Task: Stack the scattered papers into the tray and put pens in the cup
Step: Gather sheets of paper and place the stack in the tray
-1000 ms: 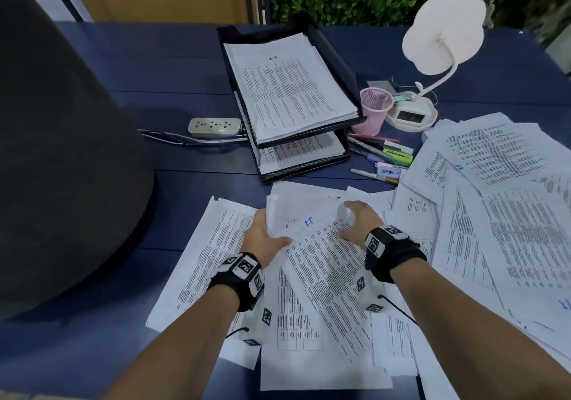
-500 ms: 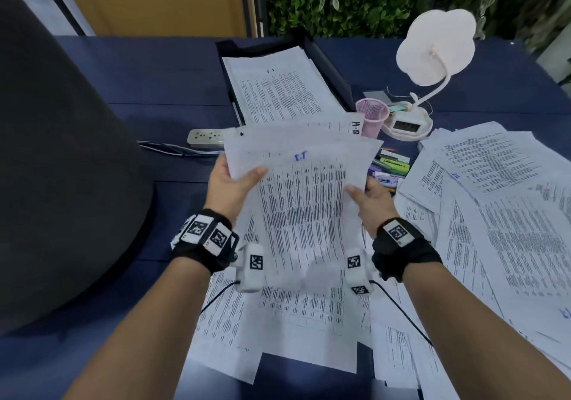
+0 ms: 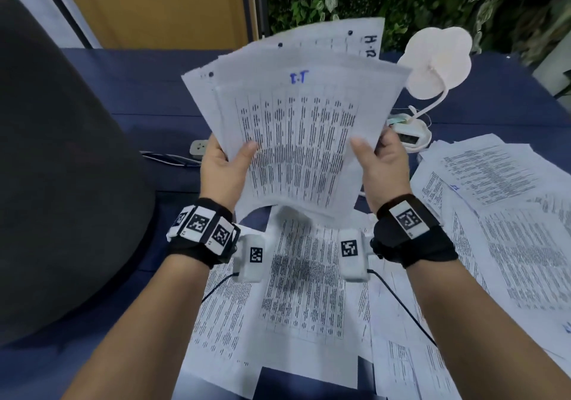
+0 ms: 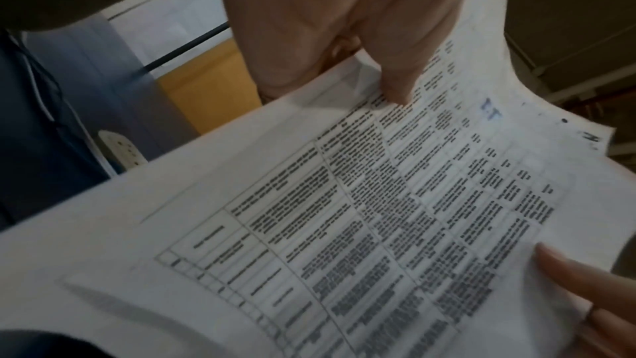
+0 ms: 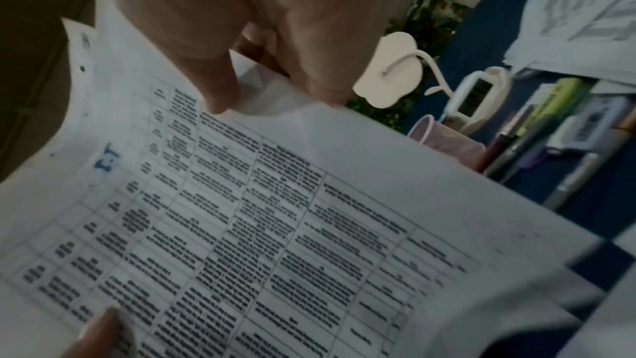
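Note:
I hold a sheaf of printed papers (image 3: 296, 127) upright above the blue desk (image 3: 129, 96), the front sheet marked "I.T" in blue. My left hand (image 3: 224, 168) pinches its left edge, thumb on the front, and my right hand (image 3: 381, 164) pinches the right edge the same way. The sheaf (image 4: 378, 214) fills the left wrist view under the left hand (image 4: 347, 31), and the sheaf (image 5: 258, 227) fills the right wrist view under the right hand (image 5: 241, 31). Scattered papers (image 3: 309, 300) cover the desk below. The pink cup (image 5: 444, 140) and pens (image 5: 537, 140) show in the right wrist view. The tray is hidden behind the sheaf.
A white cloud-shaped desk lamp (image 3: 438, 66) with a small clock base stands at the back right. A power strip (image 3: 197, 147) and cable lie left of the hands. A large dark rounded object (image 3: 61, 168) fills the left side. More papers (image 3: 500, 214) spread on the right.
Both hands gathered sheets off the desk a second ago, then lifted the sheaf up and toward the camera. It now stands higher and hides the tray and cup in the head view.

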### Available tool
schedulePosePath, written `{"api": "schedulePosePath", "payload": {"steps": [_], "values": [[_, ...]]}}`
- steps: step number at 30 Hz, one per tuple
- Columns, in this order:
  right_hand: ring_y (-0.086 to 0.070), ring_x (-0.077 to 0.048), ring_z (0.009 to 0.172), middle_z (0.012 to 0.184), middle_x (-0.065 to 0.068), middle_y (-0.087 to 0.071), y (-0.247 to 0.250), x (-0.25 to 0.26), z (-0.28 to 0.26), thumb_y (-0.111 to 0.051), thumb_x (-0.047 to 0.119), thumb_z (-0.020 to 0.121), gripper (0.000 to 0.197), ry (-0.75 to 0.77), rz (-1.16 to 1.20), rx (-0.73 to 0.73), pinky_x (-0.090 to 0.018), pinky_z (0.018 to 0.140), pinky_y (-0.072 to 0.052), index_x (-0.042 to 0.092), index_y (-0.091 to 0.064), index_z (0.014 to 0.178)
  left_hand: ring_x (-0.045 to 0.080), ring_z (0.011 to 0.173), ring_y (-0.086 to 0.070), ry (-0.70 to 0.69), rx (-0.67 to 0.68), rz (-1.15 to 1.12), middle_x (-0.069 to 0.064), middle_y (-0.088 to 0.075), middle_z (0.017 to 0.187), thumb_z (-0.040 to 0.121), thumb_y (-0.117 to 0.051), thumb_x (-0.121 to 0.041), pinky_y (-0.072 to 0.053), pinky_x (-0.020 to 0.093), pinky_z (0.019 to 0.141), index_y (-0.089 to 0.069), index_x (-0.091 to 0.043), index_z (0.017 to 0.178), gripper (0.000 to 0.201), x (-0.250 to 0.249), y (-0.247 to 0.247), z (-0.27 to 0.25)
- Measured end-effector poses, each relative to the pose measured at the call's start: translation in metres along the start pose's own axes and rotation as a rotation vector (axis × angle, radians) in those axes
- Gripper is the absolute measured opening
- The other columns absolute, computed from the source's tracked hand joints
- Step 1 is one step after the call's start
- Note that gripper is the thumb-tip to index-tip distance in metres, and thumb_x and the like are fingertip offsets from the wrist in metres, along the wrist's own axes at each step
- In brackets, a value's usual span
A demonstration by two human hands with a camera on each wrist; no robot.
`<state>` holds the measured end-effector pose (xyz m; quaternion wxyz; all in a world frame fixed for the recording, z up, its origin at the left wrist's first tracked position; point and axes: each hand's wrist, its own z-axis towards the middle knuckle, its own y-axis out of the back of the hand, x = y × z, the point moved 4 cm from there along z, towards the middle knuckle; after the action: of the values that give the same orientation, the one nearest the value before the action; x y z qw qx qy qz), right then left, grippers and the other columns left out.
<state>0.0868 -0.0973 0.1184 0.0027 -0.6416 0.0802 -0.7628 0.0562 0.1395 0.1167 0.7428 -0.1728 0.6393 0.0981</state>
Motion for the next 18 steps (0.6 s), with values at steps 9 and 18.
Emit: {"api": "schedulePosePath", "payload": {"steps": [9, 18], "values": [[-0.063, -0.003, 0.091, 0.104, 0.0, -0.063, -0.003, -0.019, -0.007, -0.064, 0.003, 0.086, 0.035, -0.046, -0.152, -0.01, -0.026, 0.088, -0.051, 0.019, -0.048, 0.113, 0.004, 0.096, -0.062, 0.055, -0.059, 0.08, -0.007, -0.063, 0.104, 0.085, -0.068, -0.012, -0.05, 0.036, 0.096, -0.043, -0.028, 0.104, 0.036, 0.023, 0.0, -0.006], [-0.062, -0.01, 0.105, 0.116, 0.0, -0.064, -0.008, -0.017, -0.006, -0.055, 0.001, 0.09, 0.042, -0.108, -0.102, -0.015, -0.028, 0.098, -0.047, 0.013, -0.045, 0.129, 0.015, 0.113, -0.06, 0.133, 0.074, 0.007, -0.002, -0.063, 0.118, 0.09, -0.058, -0.002, -0.043, 0.043, 0.105, -0.048, -0.027, 0.114, 0.037, 0.02, -0.019, -0.006]]}}
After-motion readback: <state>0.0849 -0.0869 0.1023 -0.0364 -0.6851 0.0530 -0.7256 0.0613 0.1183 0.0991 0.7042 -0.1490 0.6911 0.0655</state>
